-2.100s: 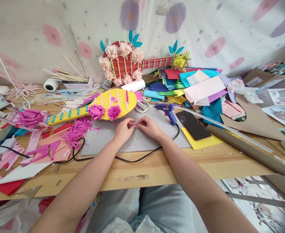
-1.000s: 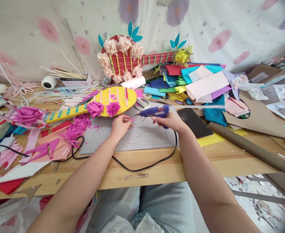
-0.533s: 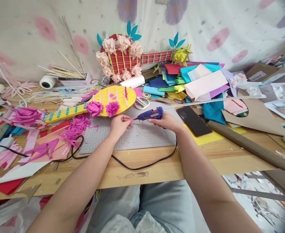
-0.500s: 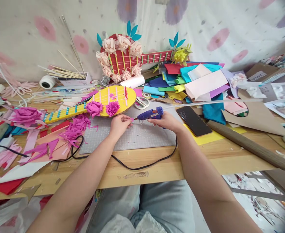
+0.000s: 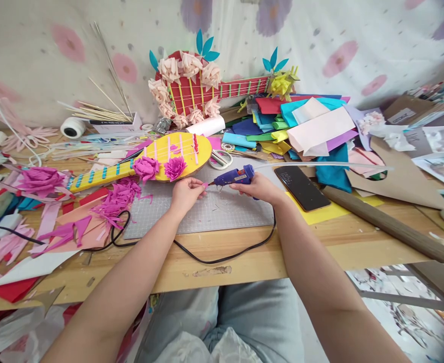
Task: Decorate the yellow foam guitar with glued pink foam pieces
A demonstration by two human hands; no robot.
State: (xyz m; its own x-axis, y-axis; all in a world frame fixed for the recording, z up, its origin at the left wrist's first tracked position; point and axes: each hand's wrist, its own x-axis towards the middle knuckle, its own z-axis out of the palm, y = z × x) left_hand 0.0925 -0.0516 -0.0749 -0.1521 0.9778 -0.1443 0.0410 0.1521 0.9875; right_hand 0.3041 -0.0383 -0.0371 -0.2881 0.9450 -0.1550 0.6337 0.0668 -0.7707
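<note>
My right hand (image 5: pixel 258 188) is closed around a blue hot glue gun (image 5: pixel 235 176), its nozzle pointing left. A long glue stick (image 5: pixel 305 164) trails from its back end. Pinched in the fingertips of my left hand (image 5: pixel 187 194) is a small magenta paper piece (image 5: pixel 205 185), right at the nozzle tip; most of it is hidden. Just beyond my left hand lies a yellow paper guitar (image 5: pixel 157 156) with a magenta paper flower (image 5: pixel 175 168) on its body. A grey cutting mat (image 5: pixel 206 217) is under both hands.
Scissors (image 5: pixel 222 160) lie behind the glue gun. On the right are a phone (image 5: pixel 302 188) and a wooden stick (image 5: pixel 388 224). A black cord (image 5: pixel 222 260) loops along the front. A red paper guitar (image 5: pixel 189 85) stands behind coloured paper (image 5: pixel 320 128); magenta scraps (image 5: pixel 118 201) lie left.
Both hands keep nearly the same position, with the nozzle still at the magenta piece. The free end of the glue stick has swung slightly lower.
</note>
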